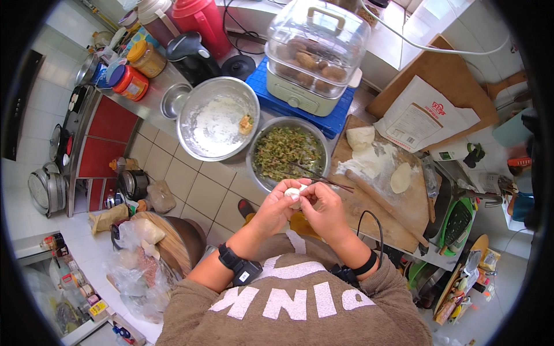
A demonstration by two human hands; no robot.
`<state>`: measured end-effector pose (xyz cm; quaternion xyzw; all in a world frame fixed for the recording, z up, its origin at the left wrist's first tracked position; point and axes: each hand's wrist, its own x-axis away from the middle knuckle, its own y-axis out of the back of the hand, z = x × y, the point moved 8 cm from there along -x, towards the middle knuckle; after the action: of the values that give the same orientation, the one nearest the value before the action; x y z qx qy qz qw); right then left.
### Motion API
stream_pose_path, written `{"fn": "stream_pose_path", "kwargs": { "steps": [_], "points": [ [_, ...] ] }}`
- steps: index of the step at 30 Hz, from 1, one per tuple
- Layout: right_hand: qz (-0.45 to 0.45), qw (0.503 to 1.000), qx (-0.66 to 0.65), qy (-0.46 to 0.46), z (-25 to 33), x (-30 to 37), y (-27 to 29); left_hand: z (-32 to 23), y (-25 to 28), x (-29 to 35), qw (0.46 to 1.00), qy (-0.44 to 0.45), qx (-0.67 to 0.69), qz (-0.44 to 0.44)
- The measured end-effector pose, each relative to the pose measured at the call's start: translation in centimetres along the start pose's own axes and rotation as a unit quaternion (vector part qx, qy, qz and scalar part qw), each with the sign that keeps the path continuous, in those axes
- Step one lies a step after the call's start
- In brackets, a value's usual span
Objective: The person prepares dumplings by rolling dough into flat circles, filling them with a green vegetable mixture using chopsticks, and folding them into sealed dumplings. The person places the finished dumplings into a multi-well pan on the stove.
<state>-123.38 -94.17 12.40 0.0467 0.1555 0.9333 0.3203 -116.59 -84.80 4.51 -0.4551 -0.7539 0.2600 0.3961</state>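
Note:
Both hands meet in front of my chest around a small white dumpling (295, 195). My left hand (273, 209) cradles it, and the fingertips of my right hand (323, 209) pinch its edge. Just beyond them stands a steel bowl of chopped green filling (285, 147), with dark chopsticks (323, 178) leaning over its rim. To the left of that, a floured metal basin (202, 124) holds one orange-tinged lump (246, 124). On the wooden board (358, 202) to the right lie a rolling pin (384, 206), a flat dough round (400, 177) and a lump of dough (360, 138).
A lidded clear steamer (314, 57) sits on a blue box behind the bowls. A white paper bag (427, 112) leans at the board's far end. Jars (128, 82) and a black kettle (192, 57) line the far left counter. A round wooden lid (158, 242) is at lower left.

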Motion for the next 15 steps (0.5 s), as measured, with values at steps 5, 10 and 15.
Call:
{"fn": "stream_pose_path", "kwargs": {
  "steps": [5, 10, 15],
  "points": [
    [0.036, 0.987, 0.119, 0.106, 4.3, -0.9, -7.3, -4.2, 4.9, 3.8, 0.998, -0.001, 0.063, 0.014],
    [0.076, 0.987, 0.070, 0.126, 9.6, -2.0, -18.7, -11.9, 13.1, 10.0, 0.990, -0.057, 0.126, -0.036],
    [0.073, 0.991, -0.004, 0.112, 12.5, -4.2, -27.6, -21.7, 21.1, 17.9, 0.966, -0.157, 0.204, -0.017]
  ]
}}
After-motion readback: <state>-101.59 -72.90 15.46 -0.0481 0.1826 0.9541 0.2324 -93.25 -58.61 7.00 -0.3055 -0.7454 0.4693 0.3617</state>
